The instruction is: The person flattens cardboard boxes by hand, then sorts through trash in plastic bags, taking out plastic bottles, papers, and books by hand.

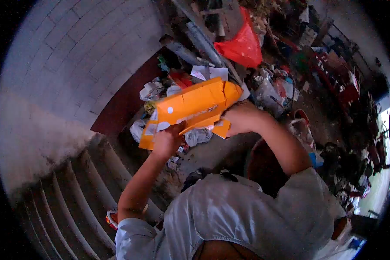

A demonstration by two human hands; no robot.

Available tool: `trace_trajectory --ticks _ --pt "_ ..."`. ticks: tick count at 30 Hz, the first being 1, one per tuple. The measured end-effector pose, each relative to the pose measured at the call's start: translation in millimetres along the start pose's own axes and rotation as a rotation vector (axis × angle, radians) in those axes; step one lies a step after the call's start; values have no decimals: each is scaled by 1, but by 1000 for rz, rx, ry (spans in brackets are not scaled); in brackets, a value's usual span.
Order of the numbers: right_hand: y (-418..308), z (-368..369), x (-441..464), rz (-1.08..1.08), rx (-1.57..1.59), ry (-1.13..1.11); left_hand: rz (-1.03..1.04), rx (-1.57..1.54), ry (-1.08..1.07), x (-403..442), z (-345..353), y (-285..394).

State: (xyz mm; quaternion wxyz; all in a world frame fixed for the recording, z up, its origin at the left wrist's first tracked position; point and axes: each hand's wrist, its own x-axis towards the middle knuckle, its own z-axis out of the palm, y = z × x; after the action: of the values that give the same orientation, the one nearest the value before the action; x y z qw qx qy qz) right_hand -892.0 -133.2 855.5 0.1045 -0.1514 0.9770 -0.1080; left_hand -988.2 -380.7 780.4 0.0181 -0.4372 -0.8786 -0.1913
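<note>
An orange cardboard box (190,102) with white print is held up in front of me, tilted, its right end creased and its flaps loose. My left hand (168,141) is closed on the lower left edge of the box. At the lower right corner my right hand (243,118) grips the cardboard beside a small orange flap (221,128); its fingertips are partly hidden. Below and behind the box lie white plastic bags (198,136) and white paper (209,73).
Concrete stairs (73,190) descend at the left beside a block wall (73,56). A red plastic bag (242,43) hangs among metal pipes (186,52) at the back. Mixed clutter (329,78) fills the right side. A dark brown bin (266,167) stands near my right arm.
</note>
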Motion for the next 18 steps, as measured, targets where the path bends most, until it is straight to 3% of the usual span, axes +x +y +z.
trace_trajectory --ticks 2,3,4,5,10,13,14,16,18 --pt "17 -2 -10 110 216 -185 96 21 104 -2 -1 6" --pt "27 -5 -15 163 323 -273 42 1 99 -5 -1 4" --pt "45 4 -21 62 313 -170 -11 -17 94 -8 -2 -3" --pt "56 10 -29 92 551 -158 -66 -35 88 -9 -4 -9" --pt "44 31 -27 87 709 -114 -97 -59 64 -22 -21 -15" --pt "17 37 -4 150 378 276 -170 -76 -58 -36 -27 -40" --pt "5 34 0 2 133 569 -170 -117 -133 -41 -32 -44" --pt "-20 24 10 6 -117 670 -220 -249 -349 -44 -28 -67" --pt "-37 23 15 -14 -292 836 -252 -580 -421 -54 -30 -72"
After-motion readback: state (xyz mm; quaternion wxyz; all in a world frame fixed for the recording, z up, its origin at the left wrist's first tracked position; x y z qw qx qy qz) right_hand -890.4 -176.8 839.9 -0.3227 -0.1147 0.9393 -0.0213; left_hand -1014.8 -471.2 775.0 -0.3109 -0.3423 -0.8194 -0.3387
